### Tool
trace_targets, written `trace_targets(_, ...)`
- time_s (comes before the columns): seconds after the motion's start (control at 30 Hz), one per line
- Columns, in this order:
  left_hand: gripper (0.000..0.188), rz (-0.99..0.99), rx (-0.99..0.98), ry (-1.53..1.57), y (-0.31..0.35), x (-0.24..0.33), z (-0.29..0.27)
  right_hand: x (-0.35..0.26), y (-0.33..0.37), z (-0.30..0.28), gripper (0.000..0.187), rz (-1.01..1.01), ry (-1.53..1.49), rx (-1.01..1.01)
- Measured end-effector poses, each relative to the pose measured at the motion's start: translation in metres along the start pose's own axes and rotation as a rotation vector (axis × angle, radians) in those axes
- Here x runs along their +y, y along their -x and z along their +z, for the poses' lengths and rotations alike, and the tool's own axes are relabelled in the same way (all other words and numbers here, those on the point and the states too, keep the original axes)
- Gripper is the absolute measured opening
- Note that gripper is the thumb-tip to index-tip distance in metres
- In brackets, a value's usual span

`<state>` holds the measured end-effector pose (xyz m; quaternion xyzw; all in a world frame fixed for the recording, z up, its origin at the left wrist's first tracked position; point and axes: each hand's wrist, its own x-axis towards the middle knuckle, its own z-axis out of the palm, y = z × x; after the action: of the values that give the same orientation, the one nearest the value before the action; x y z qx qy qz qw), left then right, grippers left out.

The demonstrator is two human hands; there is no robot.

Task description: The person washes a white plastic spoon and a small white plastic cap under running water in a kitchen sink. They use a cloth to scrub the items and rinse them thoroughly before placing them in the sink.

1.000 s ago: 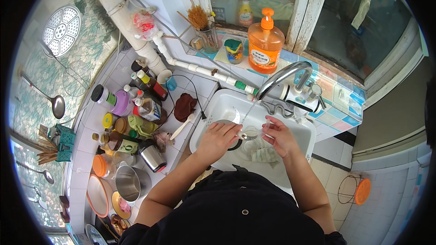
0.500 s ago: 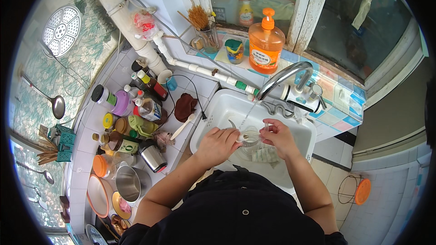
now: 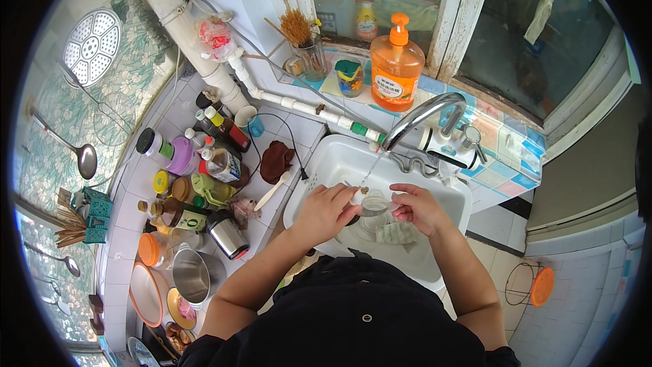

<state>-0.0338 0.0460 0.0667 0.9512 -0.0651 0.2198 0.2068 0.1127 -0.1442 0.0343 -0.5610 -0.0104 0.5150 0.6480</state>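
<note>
Both my hands are over the white sink (image 3: 337,156), under a thin stream of water from the curved steel faucet (image 3: 424,112). My left hand (image 3: 324,212) is closed around the left side of a small clear glass (image 3: 375,211), with a small white piece at its fingertips. My right hand (image 3: 419,208) pinches the glass's right rim with thumb and fingers. A pale cloth (image 3: 394,233) lies in the basin just below the glass. What is inside the glass is too small to tell.
An orange pump bottle (image 3: 396,61) stands on the sill behind the faucet. Several bottles and jars (image 3: 204,163) crowd the tiled counter at left, with a steel mug (image 3: 227,236), a steel pot (image 3: 193,275), a wooden spoon (image 3: 272,190) and a brown cloth (image 3: 277,160).
My left hand has shifted a little right and closed over the glass's rim. The right hand's fingers have drawn in to a pinch. The curved white piece seen earlier is out of sight.
</note>
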Motion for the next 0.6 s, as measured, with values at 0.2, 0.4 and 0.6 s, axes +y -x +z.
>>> trace_targets(0.2, 0.025, -0.074, 0.004, 0.029, -0.001, -0.005, 0.005, 0.016, -0.018, -0.016, 0.020, 0.134, -0.140, -0.051)
trace_targets(0.4, 0.022, -0.201, -0.012, 0.137, -0.004, -0.009, 0.005, 0.009, -0.009, -0.008, 0.029, 0.171, -0.123, -0.098)
trace_targets(0.6, 0.025, -0.358, -0.117, 0.248, -0.006, -0.010, 0.002, 0.007, -0.006, -0.003, 0.029, 0.105, -0.110, -0.047)
